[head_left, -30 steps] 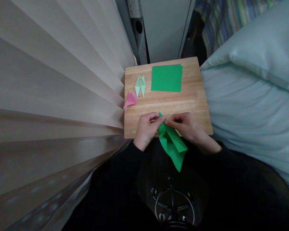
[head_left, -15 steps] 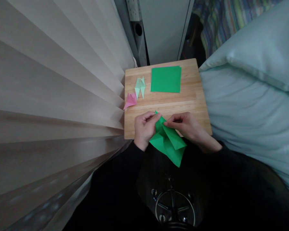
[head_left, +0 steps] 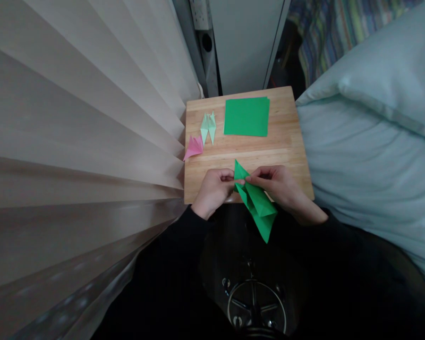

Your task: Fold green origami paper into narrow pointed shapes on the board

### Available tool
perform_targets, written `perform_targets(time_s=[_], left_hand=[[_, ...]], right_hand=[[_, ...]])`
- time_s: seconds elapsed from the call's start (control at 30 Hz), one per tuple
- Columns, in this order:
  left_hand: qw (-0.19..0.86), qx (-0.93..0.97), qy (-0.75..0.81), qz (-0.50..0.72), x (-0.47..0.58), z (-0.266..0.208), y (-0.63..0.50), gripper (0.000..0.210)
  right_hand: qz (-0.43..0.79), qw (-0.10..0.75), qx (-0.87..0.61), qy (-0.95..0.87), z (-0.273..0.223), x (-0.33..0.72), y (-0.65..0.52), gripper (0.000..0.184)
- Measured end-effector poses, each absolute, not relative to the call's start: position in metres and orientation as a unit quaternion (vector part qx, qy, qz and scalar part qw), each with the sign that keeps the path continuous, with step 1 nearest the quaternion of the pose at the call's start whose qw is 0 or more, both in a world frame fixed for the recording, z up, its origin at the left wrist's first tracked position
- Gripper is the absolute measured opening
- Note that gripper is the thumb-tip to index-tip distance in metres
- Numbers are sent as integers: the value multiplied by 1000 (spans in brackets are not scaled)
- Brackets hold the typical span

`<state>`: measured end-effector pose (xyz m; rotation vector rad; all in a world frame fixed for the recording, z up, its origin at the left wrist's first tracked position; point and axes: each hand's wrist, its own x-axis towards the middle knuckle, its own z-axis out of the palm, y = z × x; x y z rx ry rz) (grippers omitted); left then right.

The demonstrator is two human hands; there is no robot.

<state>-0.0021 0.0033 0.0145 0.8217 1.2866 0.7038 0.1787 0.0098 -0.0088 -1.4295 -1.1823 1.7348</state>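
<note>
A partly folded green origami paper is held at the near edge of the wooden table, one point up and its lower end hanging past the edge. My left hand pinches its left side near the upper point. Thumb and fingers of my right hand grip the upper right fold. Beyond them lies a stack of green paper sheets. Further left are a folded pale green origami piece and a folded pink origami piece.
The small wooden table stands between a pleated curtain on the left and pale blue bedding on the right. A grey cabinet rises behind it. Below me shows a wheeled chair base.
The green paper's left part has folded inward, so the sheet looks narrower. My left hand has shifted slightly down along its side, exposing the upper point. My right hand keeps its pinch.
</note>
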Motion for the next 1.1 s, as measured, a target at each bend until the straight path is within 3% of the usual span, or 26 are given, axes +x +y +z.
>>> perform_targets(time_s=[0.4, 0.57, 0.77, 1.1], left_hand=[[643, 403, 548, 352, -7, 6, 5, 32], [657, 473, 516, 280, -19, 9, 7, 21], [685, 504, 488, 197, -24, 17, 9, 19], [667, 531, 489, 186, -20, 16, 8, 27]], right_hand=[[659, 289, -488, -494, -15, 182, 11, 23], [675, 256, -464, -513, -12, 183, 12, 32], [688, 282, -458, -487, -9, 187, 14, 34], [693, 283, -500, -436, 4, 182, 12, 35]])
